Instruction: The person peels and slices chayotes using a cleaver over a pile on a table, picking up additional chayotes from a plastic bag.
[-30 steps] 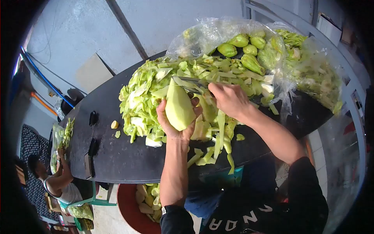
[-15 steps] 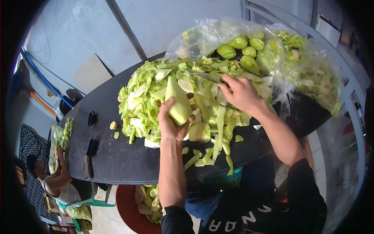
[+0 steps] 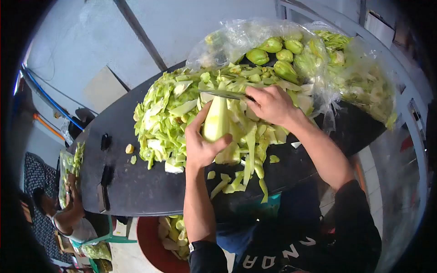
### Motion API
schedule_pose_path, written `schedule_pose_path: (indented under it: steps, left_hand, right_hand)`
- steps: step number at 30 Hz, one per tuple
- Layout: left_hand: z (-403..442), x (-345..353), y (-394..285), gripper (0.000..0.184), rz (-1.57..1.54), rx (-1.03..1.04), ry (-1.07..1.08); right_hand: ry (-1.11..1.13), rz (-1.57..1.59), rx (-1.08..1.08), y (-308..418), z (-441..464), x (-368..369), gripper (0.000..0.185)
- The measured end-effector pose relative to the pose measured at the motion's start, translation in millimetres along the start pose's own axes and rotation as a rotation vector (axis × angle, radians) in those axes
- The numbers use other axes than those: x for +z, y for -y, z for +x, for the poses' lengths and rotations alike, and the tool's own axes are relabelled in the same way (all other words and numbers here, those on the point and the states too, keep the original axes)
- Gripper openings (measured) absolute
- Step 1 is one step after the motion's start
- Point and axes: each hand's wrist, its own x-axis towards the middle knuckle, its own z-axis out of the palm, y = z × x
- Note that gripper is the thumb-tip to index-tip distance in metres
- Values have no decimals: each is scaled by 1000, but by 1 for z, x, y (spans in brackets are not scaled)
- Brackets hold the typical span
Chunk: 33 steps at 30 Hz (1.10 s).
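Observation:
My left hand (image 3: 202, 143) is wrapped round a peeled, pale green chayote (image 3: 217, 119), its narrow end pointing away from me. Closed on the handle of a knife (image 3: 225, 94) is my right hand (image 3: 271, 104); the blade lies across the narrow end of the chayote. Under and around both hands spreads a big heap of green peels and slices (image 3: 159, 118). Long peel strips hang toward the near table edge. Several unpeeled chayotes (image 3: 285, 71) sit behind my right hand.
The dark table (image 3: 136, 186) carries black objects (image 3: 104, 175) at left and clear plastic bags of green pieces (image 3: 364, 84) at right. Below its near edge stands a red tub (image 3: 148, 241) with pale pieces. A seated person (image 3: 75, 218) handles a bag at far left.
The chayote has been turned in my left hand, whose thumb now lies across its near side. The knife has moved from beside the chayote onto its narrow end.

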Motion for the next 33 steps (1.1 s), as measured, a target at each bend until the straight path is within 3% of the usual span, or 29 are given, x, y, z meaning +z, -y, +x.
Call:
schedule_pose_path:
  steps: [3, 8, 10, 11, 14, 22, 25, 33]
  left_hand:
    - [6, -4, 11, 82, -127, 2, -7]
    - [0, -2, 10, 67, -507, -241, -79]
    - [7, -4, 17, 54, -1034, -429, -93]
    - [9, -4, 18, 54, -1032, -422, -98]
    - [15, 1, 14, 47, -1053, -434, -388]
    - [56, 1, 17, 48, -1059, -258, -421]
    - [68, 16, 6, 43, -1199, -327, -489]
    - [78, 42, 10, 33, -1234, -413, -457]
  right_hand:
    - [125, -41, 101, -12, -5, -7, 18]
    - [-46, 21, 41, -5, -6, -9, 19]
    - [-33, 49, 57, -4, -10, -6, 20]
    - [-16, 71, 76, -1, -11, -4, 20]
    - [-4, 149, 78, 18, -16, -7, 17]
    - [-188, 328, -75, 56, -18, -10, 11]
    - [-135, 379, 43, 59, -17, -19, 10]
    - [-260, 375, -25, 54, -19, -19, 7]
